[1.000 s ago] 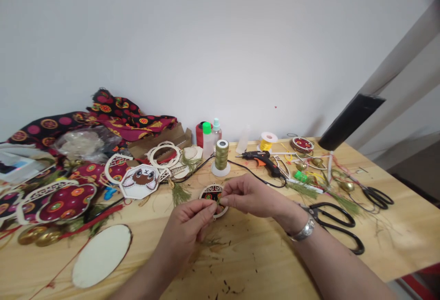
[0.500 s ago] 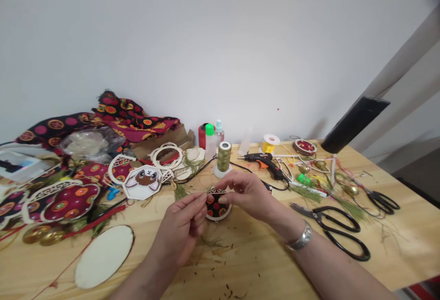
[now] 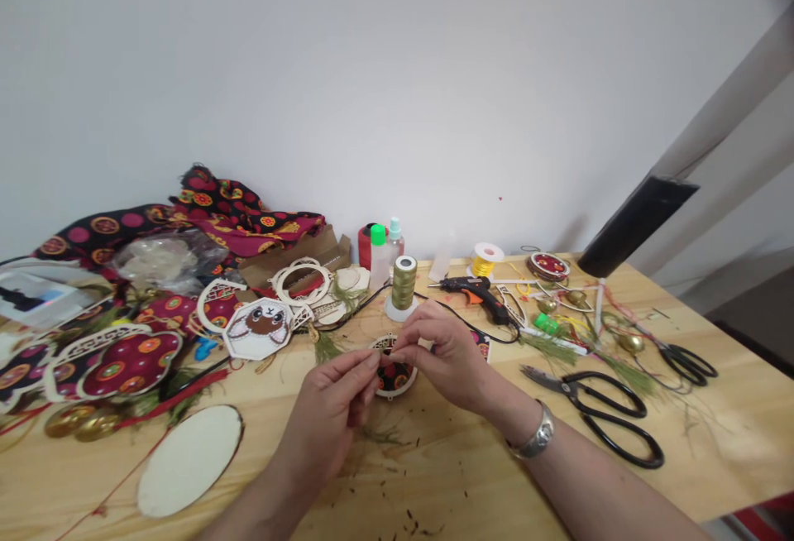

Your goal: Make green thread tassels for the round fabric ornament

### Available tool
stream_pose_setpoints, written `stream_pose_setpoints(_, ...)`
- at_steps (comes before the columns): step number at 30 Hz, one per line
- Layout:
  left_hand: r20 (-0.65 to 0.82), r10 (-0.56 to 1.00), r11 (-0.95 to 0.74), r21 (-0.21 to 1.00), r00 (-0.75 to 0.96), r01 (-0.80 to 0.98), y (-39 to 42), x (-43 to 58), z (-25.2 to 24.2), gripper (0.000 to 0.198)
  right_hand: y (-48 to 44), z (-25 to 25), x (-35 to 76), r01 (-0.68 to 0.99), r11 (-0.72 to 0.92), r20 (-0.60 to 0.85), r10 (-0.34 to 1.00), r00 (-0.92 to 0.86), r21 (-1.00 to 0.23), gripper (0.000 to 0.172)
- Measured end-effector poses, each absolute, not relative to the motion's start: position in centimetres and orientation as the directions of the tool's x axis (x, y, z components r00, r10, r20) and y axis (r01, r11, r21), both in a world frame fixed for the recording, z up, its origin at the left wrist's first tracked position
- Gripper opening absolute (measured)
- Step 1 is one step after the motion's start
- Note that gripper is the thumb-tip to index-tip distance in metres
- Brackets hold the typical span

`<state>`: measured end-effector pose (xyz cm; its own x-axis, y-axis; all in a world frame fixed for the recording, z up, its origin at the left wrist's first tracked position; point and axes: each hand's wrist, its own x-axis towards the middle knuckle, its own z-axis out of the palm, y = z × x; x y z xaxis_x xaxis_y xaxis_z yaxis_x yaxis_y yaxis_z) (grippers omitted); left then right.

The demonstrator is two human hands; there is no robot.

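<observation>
My left hand (image 3: 340, 392) and my right hand (image 3: 442, 352) meet over a round ornament (image 3: 393, 379) with a pale fretwork rim and dark floral fabric, lying on the wooden table. Both are closed, thumb against fingers, with the fingertips almost touching. Whatever is pinched between them is too small to make out. Behind the hands stands a spool of olive thread (image 3: 405, 283). Loose green threads (image 3: 385, 437) and dark scraps lie in front of the ornament. A silver bracelet (image 3: 534, 432) circles my right wrist.
To the right lie black-handled scissors (image 3: 611, 409), a smaller pair (image 3: 688, 364) and a glue gun (image 3: 477, 293) with its cable. On the left are a white oval disc (image 3: 189, 460), a sheep-face plaque (image 3: 257, 329) and patterned fabric (image 3: 229, 203). A black cylinder (image 3: 638, 225) leans at the back right.
My right hand's fingers have come down and drawn together, closing in on the left fingertips. The left hand has barely moved, and more of the ornament's rim shows between them.
</observation>
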<state>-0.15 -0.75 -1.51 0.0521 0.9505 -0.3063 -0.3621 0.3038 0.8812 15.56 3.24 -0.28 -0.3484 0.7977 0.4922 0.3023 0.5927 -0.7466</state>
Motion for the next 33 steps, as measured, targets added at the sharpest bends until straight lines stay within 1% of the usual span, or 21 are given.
stream_pose_setpoints(4, -0.281, 0.958, 0.283, 0.910, 0.048, -0.302, -0.8, -0.1, -1.6, 0.022, 3.4, -0.4, 15.6, 0.300, 0.589, 0.502, 0.803, -0.323, -0.750, 0.013)
stream_pose_setpoints(9, -0.261, 0.965, 0.261, 0.921, 0.037, -0.290, -0.8, -0.2, -1.9, 0.021, 3.6, -0.7, 15.6, 0.306, 0.595, 0.509, 0.799, -0.319, -0.743, 0.012)
stream_pose_setpoints(18, -0.215, 0.976, 0.215, 0.958, 0.018, -0.192, -0.9, -0.4, -2.1, 0.020, 3.4, -0.4, 15.7, 0.318, 0.575, 0.484, 0.813, -0.324, -0.754, 0.011)
stream_pose_setpoints(20, -0.216, 0.976, 0.212, 0.961, -0.005, -0.181, -0.9, -0.4, -2.0, 0.022, 3.5, -0.5, 15.7, 0.300, 0.538, 0.459, 0.838, -0.296, -0.788, 0.010)
stream_pose_setpoints(24, -0.213, 0.976, 0.203, 0.965, -0.043, -0.167, -1.0, -0.5, -1.9, 0.027, 4.2, -1.0, 15.8, 0.216, 0.357, 0.327, 0.931, -0.162, -0.909, 0.013)
stream_pose_setpoints(26, -0.197, 0.980, 0.190, 0.973, -0.036, -0.133, -1.0, -0.5, -1.8, 0.028, 4.5, -1.2, 15.8, 0.178, 0.300, 0.283, 0.952, -0.116, -0.937, 0.013)
stream_pose_setpoints(27, -0.189, 0.981, 0.184, 0.977, -0.034, -0.107, -1.0, -0.5, -1.7, 0.028, 4.6, -1.2, 15.8, 0.169, 0.304, 0.288, 0.951, -0.112, -0.938, 0.013)
stream_pose_setpoints(29, -0.174, 0.984, 0.172, 0.984, -0.045, -0.053, -1.0, -0.4, -1.5, 0.027, 4.4, -1.2, 15.8, 0.174, 0.376, 0.354, 0.924, -0.144, -0.910, 0.011)
stream_pose_setpoints(31, -0.164, 0.984, 0.164, 0.986, -0.063, -0.003, -1.0, -0.3, -1.2, 0.023, 4.0, -0.9, 15.8, 0.195, 0.479, 0.441, 0.873, -0.206, -0.856, 0.009)
stream_pose_setpoints(33, -0.144, 0.987, 0.147, 0.988, -0.067, 0.050, -1.0, -0.2, -0.9, 0.020, 3.4, -0.6, 15.7, 0.239, 0.561, 0.498, 0.822, -0.278, -0.792, 0.010)
